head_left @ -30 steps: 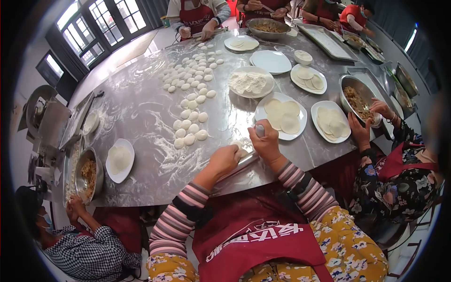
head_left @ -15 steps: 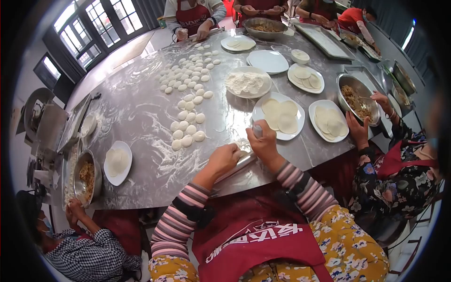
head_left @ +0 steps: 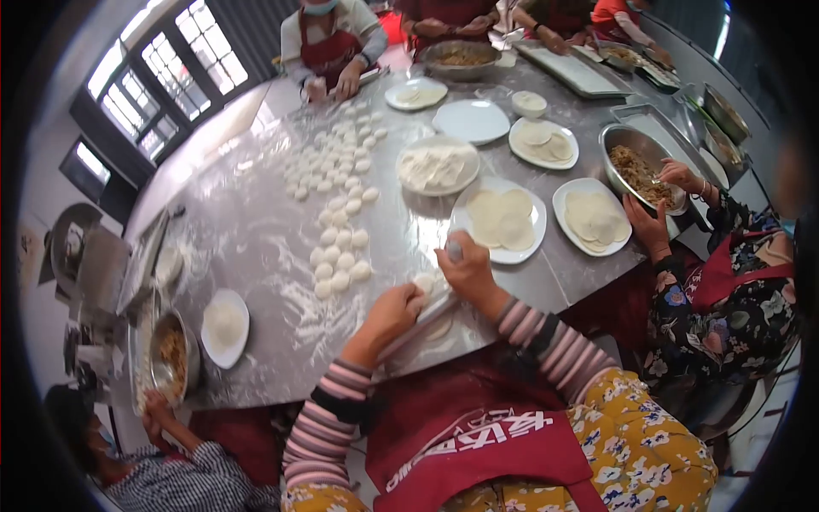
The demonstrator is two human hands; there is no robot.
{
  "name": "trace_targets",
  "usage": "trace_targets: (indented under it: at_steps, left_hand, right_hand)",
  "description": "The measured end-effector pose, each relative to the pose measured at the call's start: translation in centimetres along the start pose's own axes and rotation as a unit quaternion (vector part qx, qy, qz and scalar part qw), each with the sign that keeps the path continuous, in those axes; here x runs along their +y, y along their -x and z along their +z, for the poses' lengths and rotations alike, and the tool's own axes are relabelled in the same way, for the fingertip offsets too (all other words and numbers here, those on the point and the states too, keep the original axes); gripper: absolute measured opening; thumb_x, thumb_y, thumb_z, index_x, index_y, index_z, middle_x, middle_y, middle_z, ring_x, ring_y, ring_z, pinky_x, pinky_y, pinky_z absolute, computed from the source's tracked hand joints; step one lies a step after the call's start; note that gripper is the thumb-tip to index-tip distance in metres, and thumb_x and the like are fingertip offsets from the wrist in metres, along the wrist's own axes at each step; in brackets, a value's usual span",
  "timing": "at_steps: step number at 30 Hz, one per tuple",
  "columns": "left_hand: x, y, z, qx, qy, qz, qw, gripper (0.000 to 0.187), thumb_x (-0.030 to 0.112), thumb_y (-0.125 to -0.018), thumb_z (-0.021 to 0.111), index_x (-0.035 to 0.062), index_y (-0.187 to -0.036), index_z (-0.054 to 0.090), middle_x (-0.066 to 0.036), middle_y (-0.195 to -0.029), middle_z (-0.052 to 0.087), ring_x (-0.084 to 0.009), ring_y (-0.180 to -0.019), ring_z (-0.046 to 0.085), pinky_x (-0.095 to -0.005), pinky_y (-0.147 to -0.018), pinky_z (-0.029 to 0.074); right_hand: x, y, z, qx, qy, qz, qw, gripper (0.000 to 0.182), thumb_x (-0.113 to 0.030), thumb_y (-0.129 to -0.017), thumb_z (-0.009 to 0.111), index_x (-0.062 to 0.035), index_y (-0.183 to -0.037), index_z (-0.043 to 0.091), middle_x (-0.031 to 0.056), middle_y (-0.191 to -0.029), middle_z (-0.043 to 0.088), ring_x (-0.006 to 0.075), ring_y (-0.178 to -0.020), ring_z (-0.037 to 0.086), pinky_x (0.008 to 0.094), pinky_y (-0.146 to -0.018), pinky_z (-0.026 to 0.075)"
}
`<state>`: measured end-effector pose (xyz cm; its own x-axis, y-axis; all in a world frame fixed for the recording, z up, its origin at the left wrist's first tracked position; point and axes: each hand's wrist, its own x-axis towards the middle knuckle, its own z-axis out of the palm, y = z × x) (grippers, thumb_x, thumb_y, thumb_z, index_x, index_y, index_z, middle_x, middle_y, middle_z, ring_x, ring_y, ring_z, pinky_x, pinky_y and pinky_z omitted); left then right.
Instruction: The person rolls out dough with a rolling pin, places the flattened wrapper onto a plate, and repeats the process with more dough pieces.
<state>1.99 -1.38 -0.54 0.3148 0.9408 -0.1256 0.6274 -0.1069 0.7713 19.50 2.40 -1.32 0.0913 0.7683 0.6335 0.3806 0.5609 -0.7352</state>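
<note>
My right hand [head_left: 471, 275] is closed round a rolling pin [head_left: 455, 251]; its grey end pokes out above the fist, and the rod slants down to the left. Across from it my left hand [head_left: 391, 316] pinches the edge of a small dough wrapper [head_left: 424, 282], partly hidden by the fingers and pin. A flat, pale dough round [head_left: 438, 329] lies on the floured table below the pin. Just beyond my right hand is a white plate [head_left: 531, 243] with several rolled wrappers [head_left: 499, 218]. Small dough pieces [head_left: 340, 262] lie in rows beyond my left hand.
A bowl of flour [head_left: 438, 167] stands ahead, with more plates of wrappers [head_left: 591, 217] to the right. Co-workers with filling bowls [head_left: 638, 171] are close at right and left; others stand across the table. A wrapper plate [head_left: 225, 328] sits at left.
The view has shifted, so the table appears displaced. My left hand has moved slightly lower left with the pin, and the dough round near the table edge now shows.
</note>
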Motion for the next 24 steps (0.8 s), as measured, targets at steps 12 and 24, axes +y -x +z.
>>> trace_targets:
  at_steps: [12,24]
  left_hand:
    - [3.7,-9.2,0.5,0.057,0.247,0.024,0.967,0.02,0.015,-0.079,0.064,-0.0009,-0.089,0.056,-0.01,-0.08,0.059,-0.0157,-0.073,0.056,-0.0294,-0.067,0.046]
    - [0.8,-2.8,-1.1,0.038,-0.171,-0.001,0.984,0.029,0.019,-0.068,0.071,0.0033,-0.089,0.059,-0.012,-0.074,0.058,-0.0253,-0.067,0.057,-0.0329,-0.064,0.046]
  right_hand:
    - [-2.9,4.9,-6.1,-0.028,-0.053,0.001,0.998,0.023,-0.004,-0.073,0.072,-0.004,-0.084,0.053,0.0121,-0.065,0.057,0.0269,-0.052,0.059,0.0316,-0.047,0.045]
    - [-3.1,4.9,-6.1,-0.028,-0.042,0.011,0.999,0.022,-0.002,-0.072,0.072,-0.0036,-0.083,0.053,0.0126,-0.066,0.057,0.0272,-0.051,0.058,0.032,-0.047,0.045]
